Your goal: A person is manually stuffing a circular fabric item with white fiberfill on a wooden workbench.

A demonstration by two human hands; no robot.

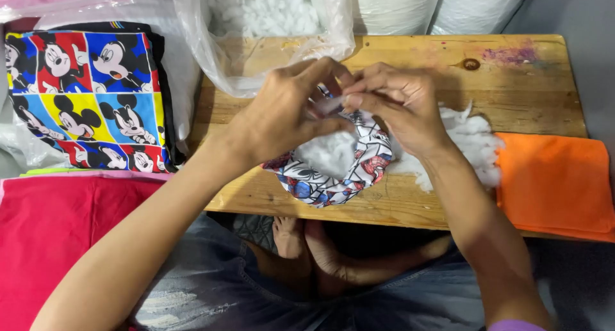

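A small printed cloth pouch point(346, 171) is held up on the wooden counter point(410, 203), its open top pinched shut between the fingers of the left hand point(282, 110) and the right hand point(400, 104). It is judged soft, light and floppy, so it is best gripped at that top edge. White stuffing point(471, 145) is seen just behind it, and a clear bag of stuffing point(269, 24) farther back.

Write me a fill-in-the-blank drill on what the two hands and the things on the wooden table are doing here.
1. Both the left hand and the right hand pinch the rim of a printed fabric pouch packed with white ____.
2. A loose heap of stuffing lies on the wooden table beside a folded ____ cloth.
3. The clear plastic bag at the table's far edge holds more ____ stuffing.

Missing words: stuffing; orange; white
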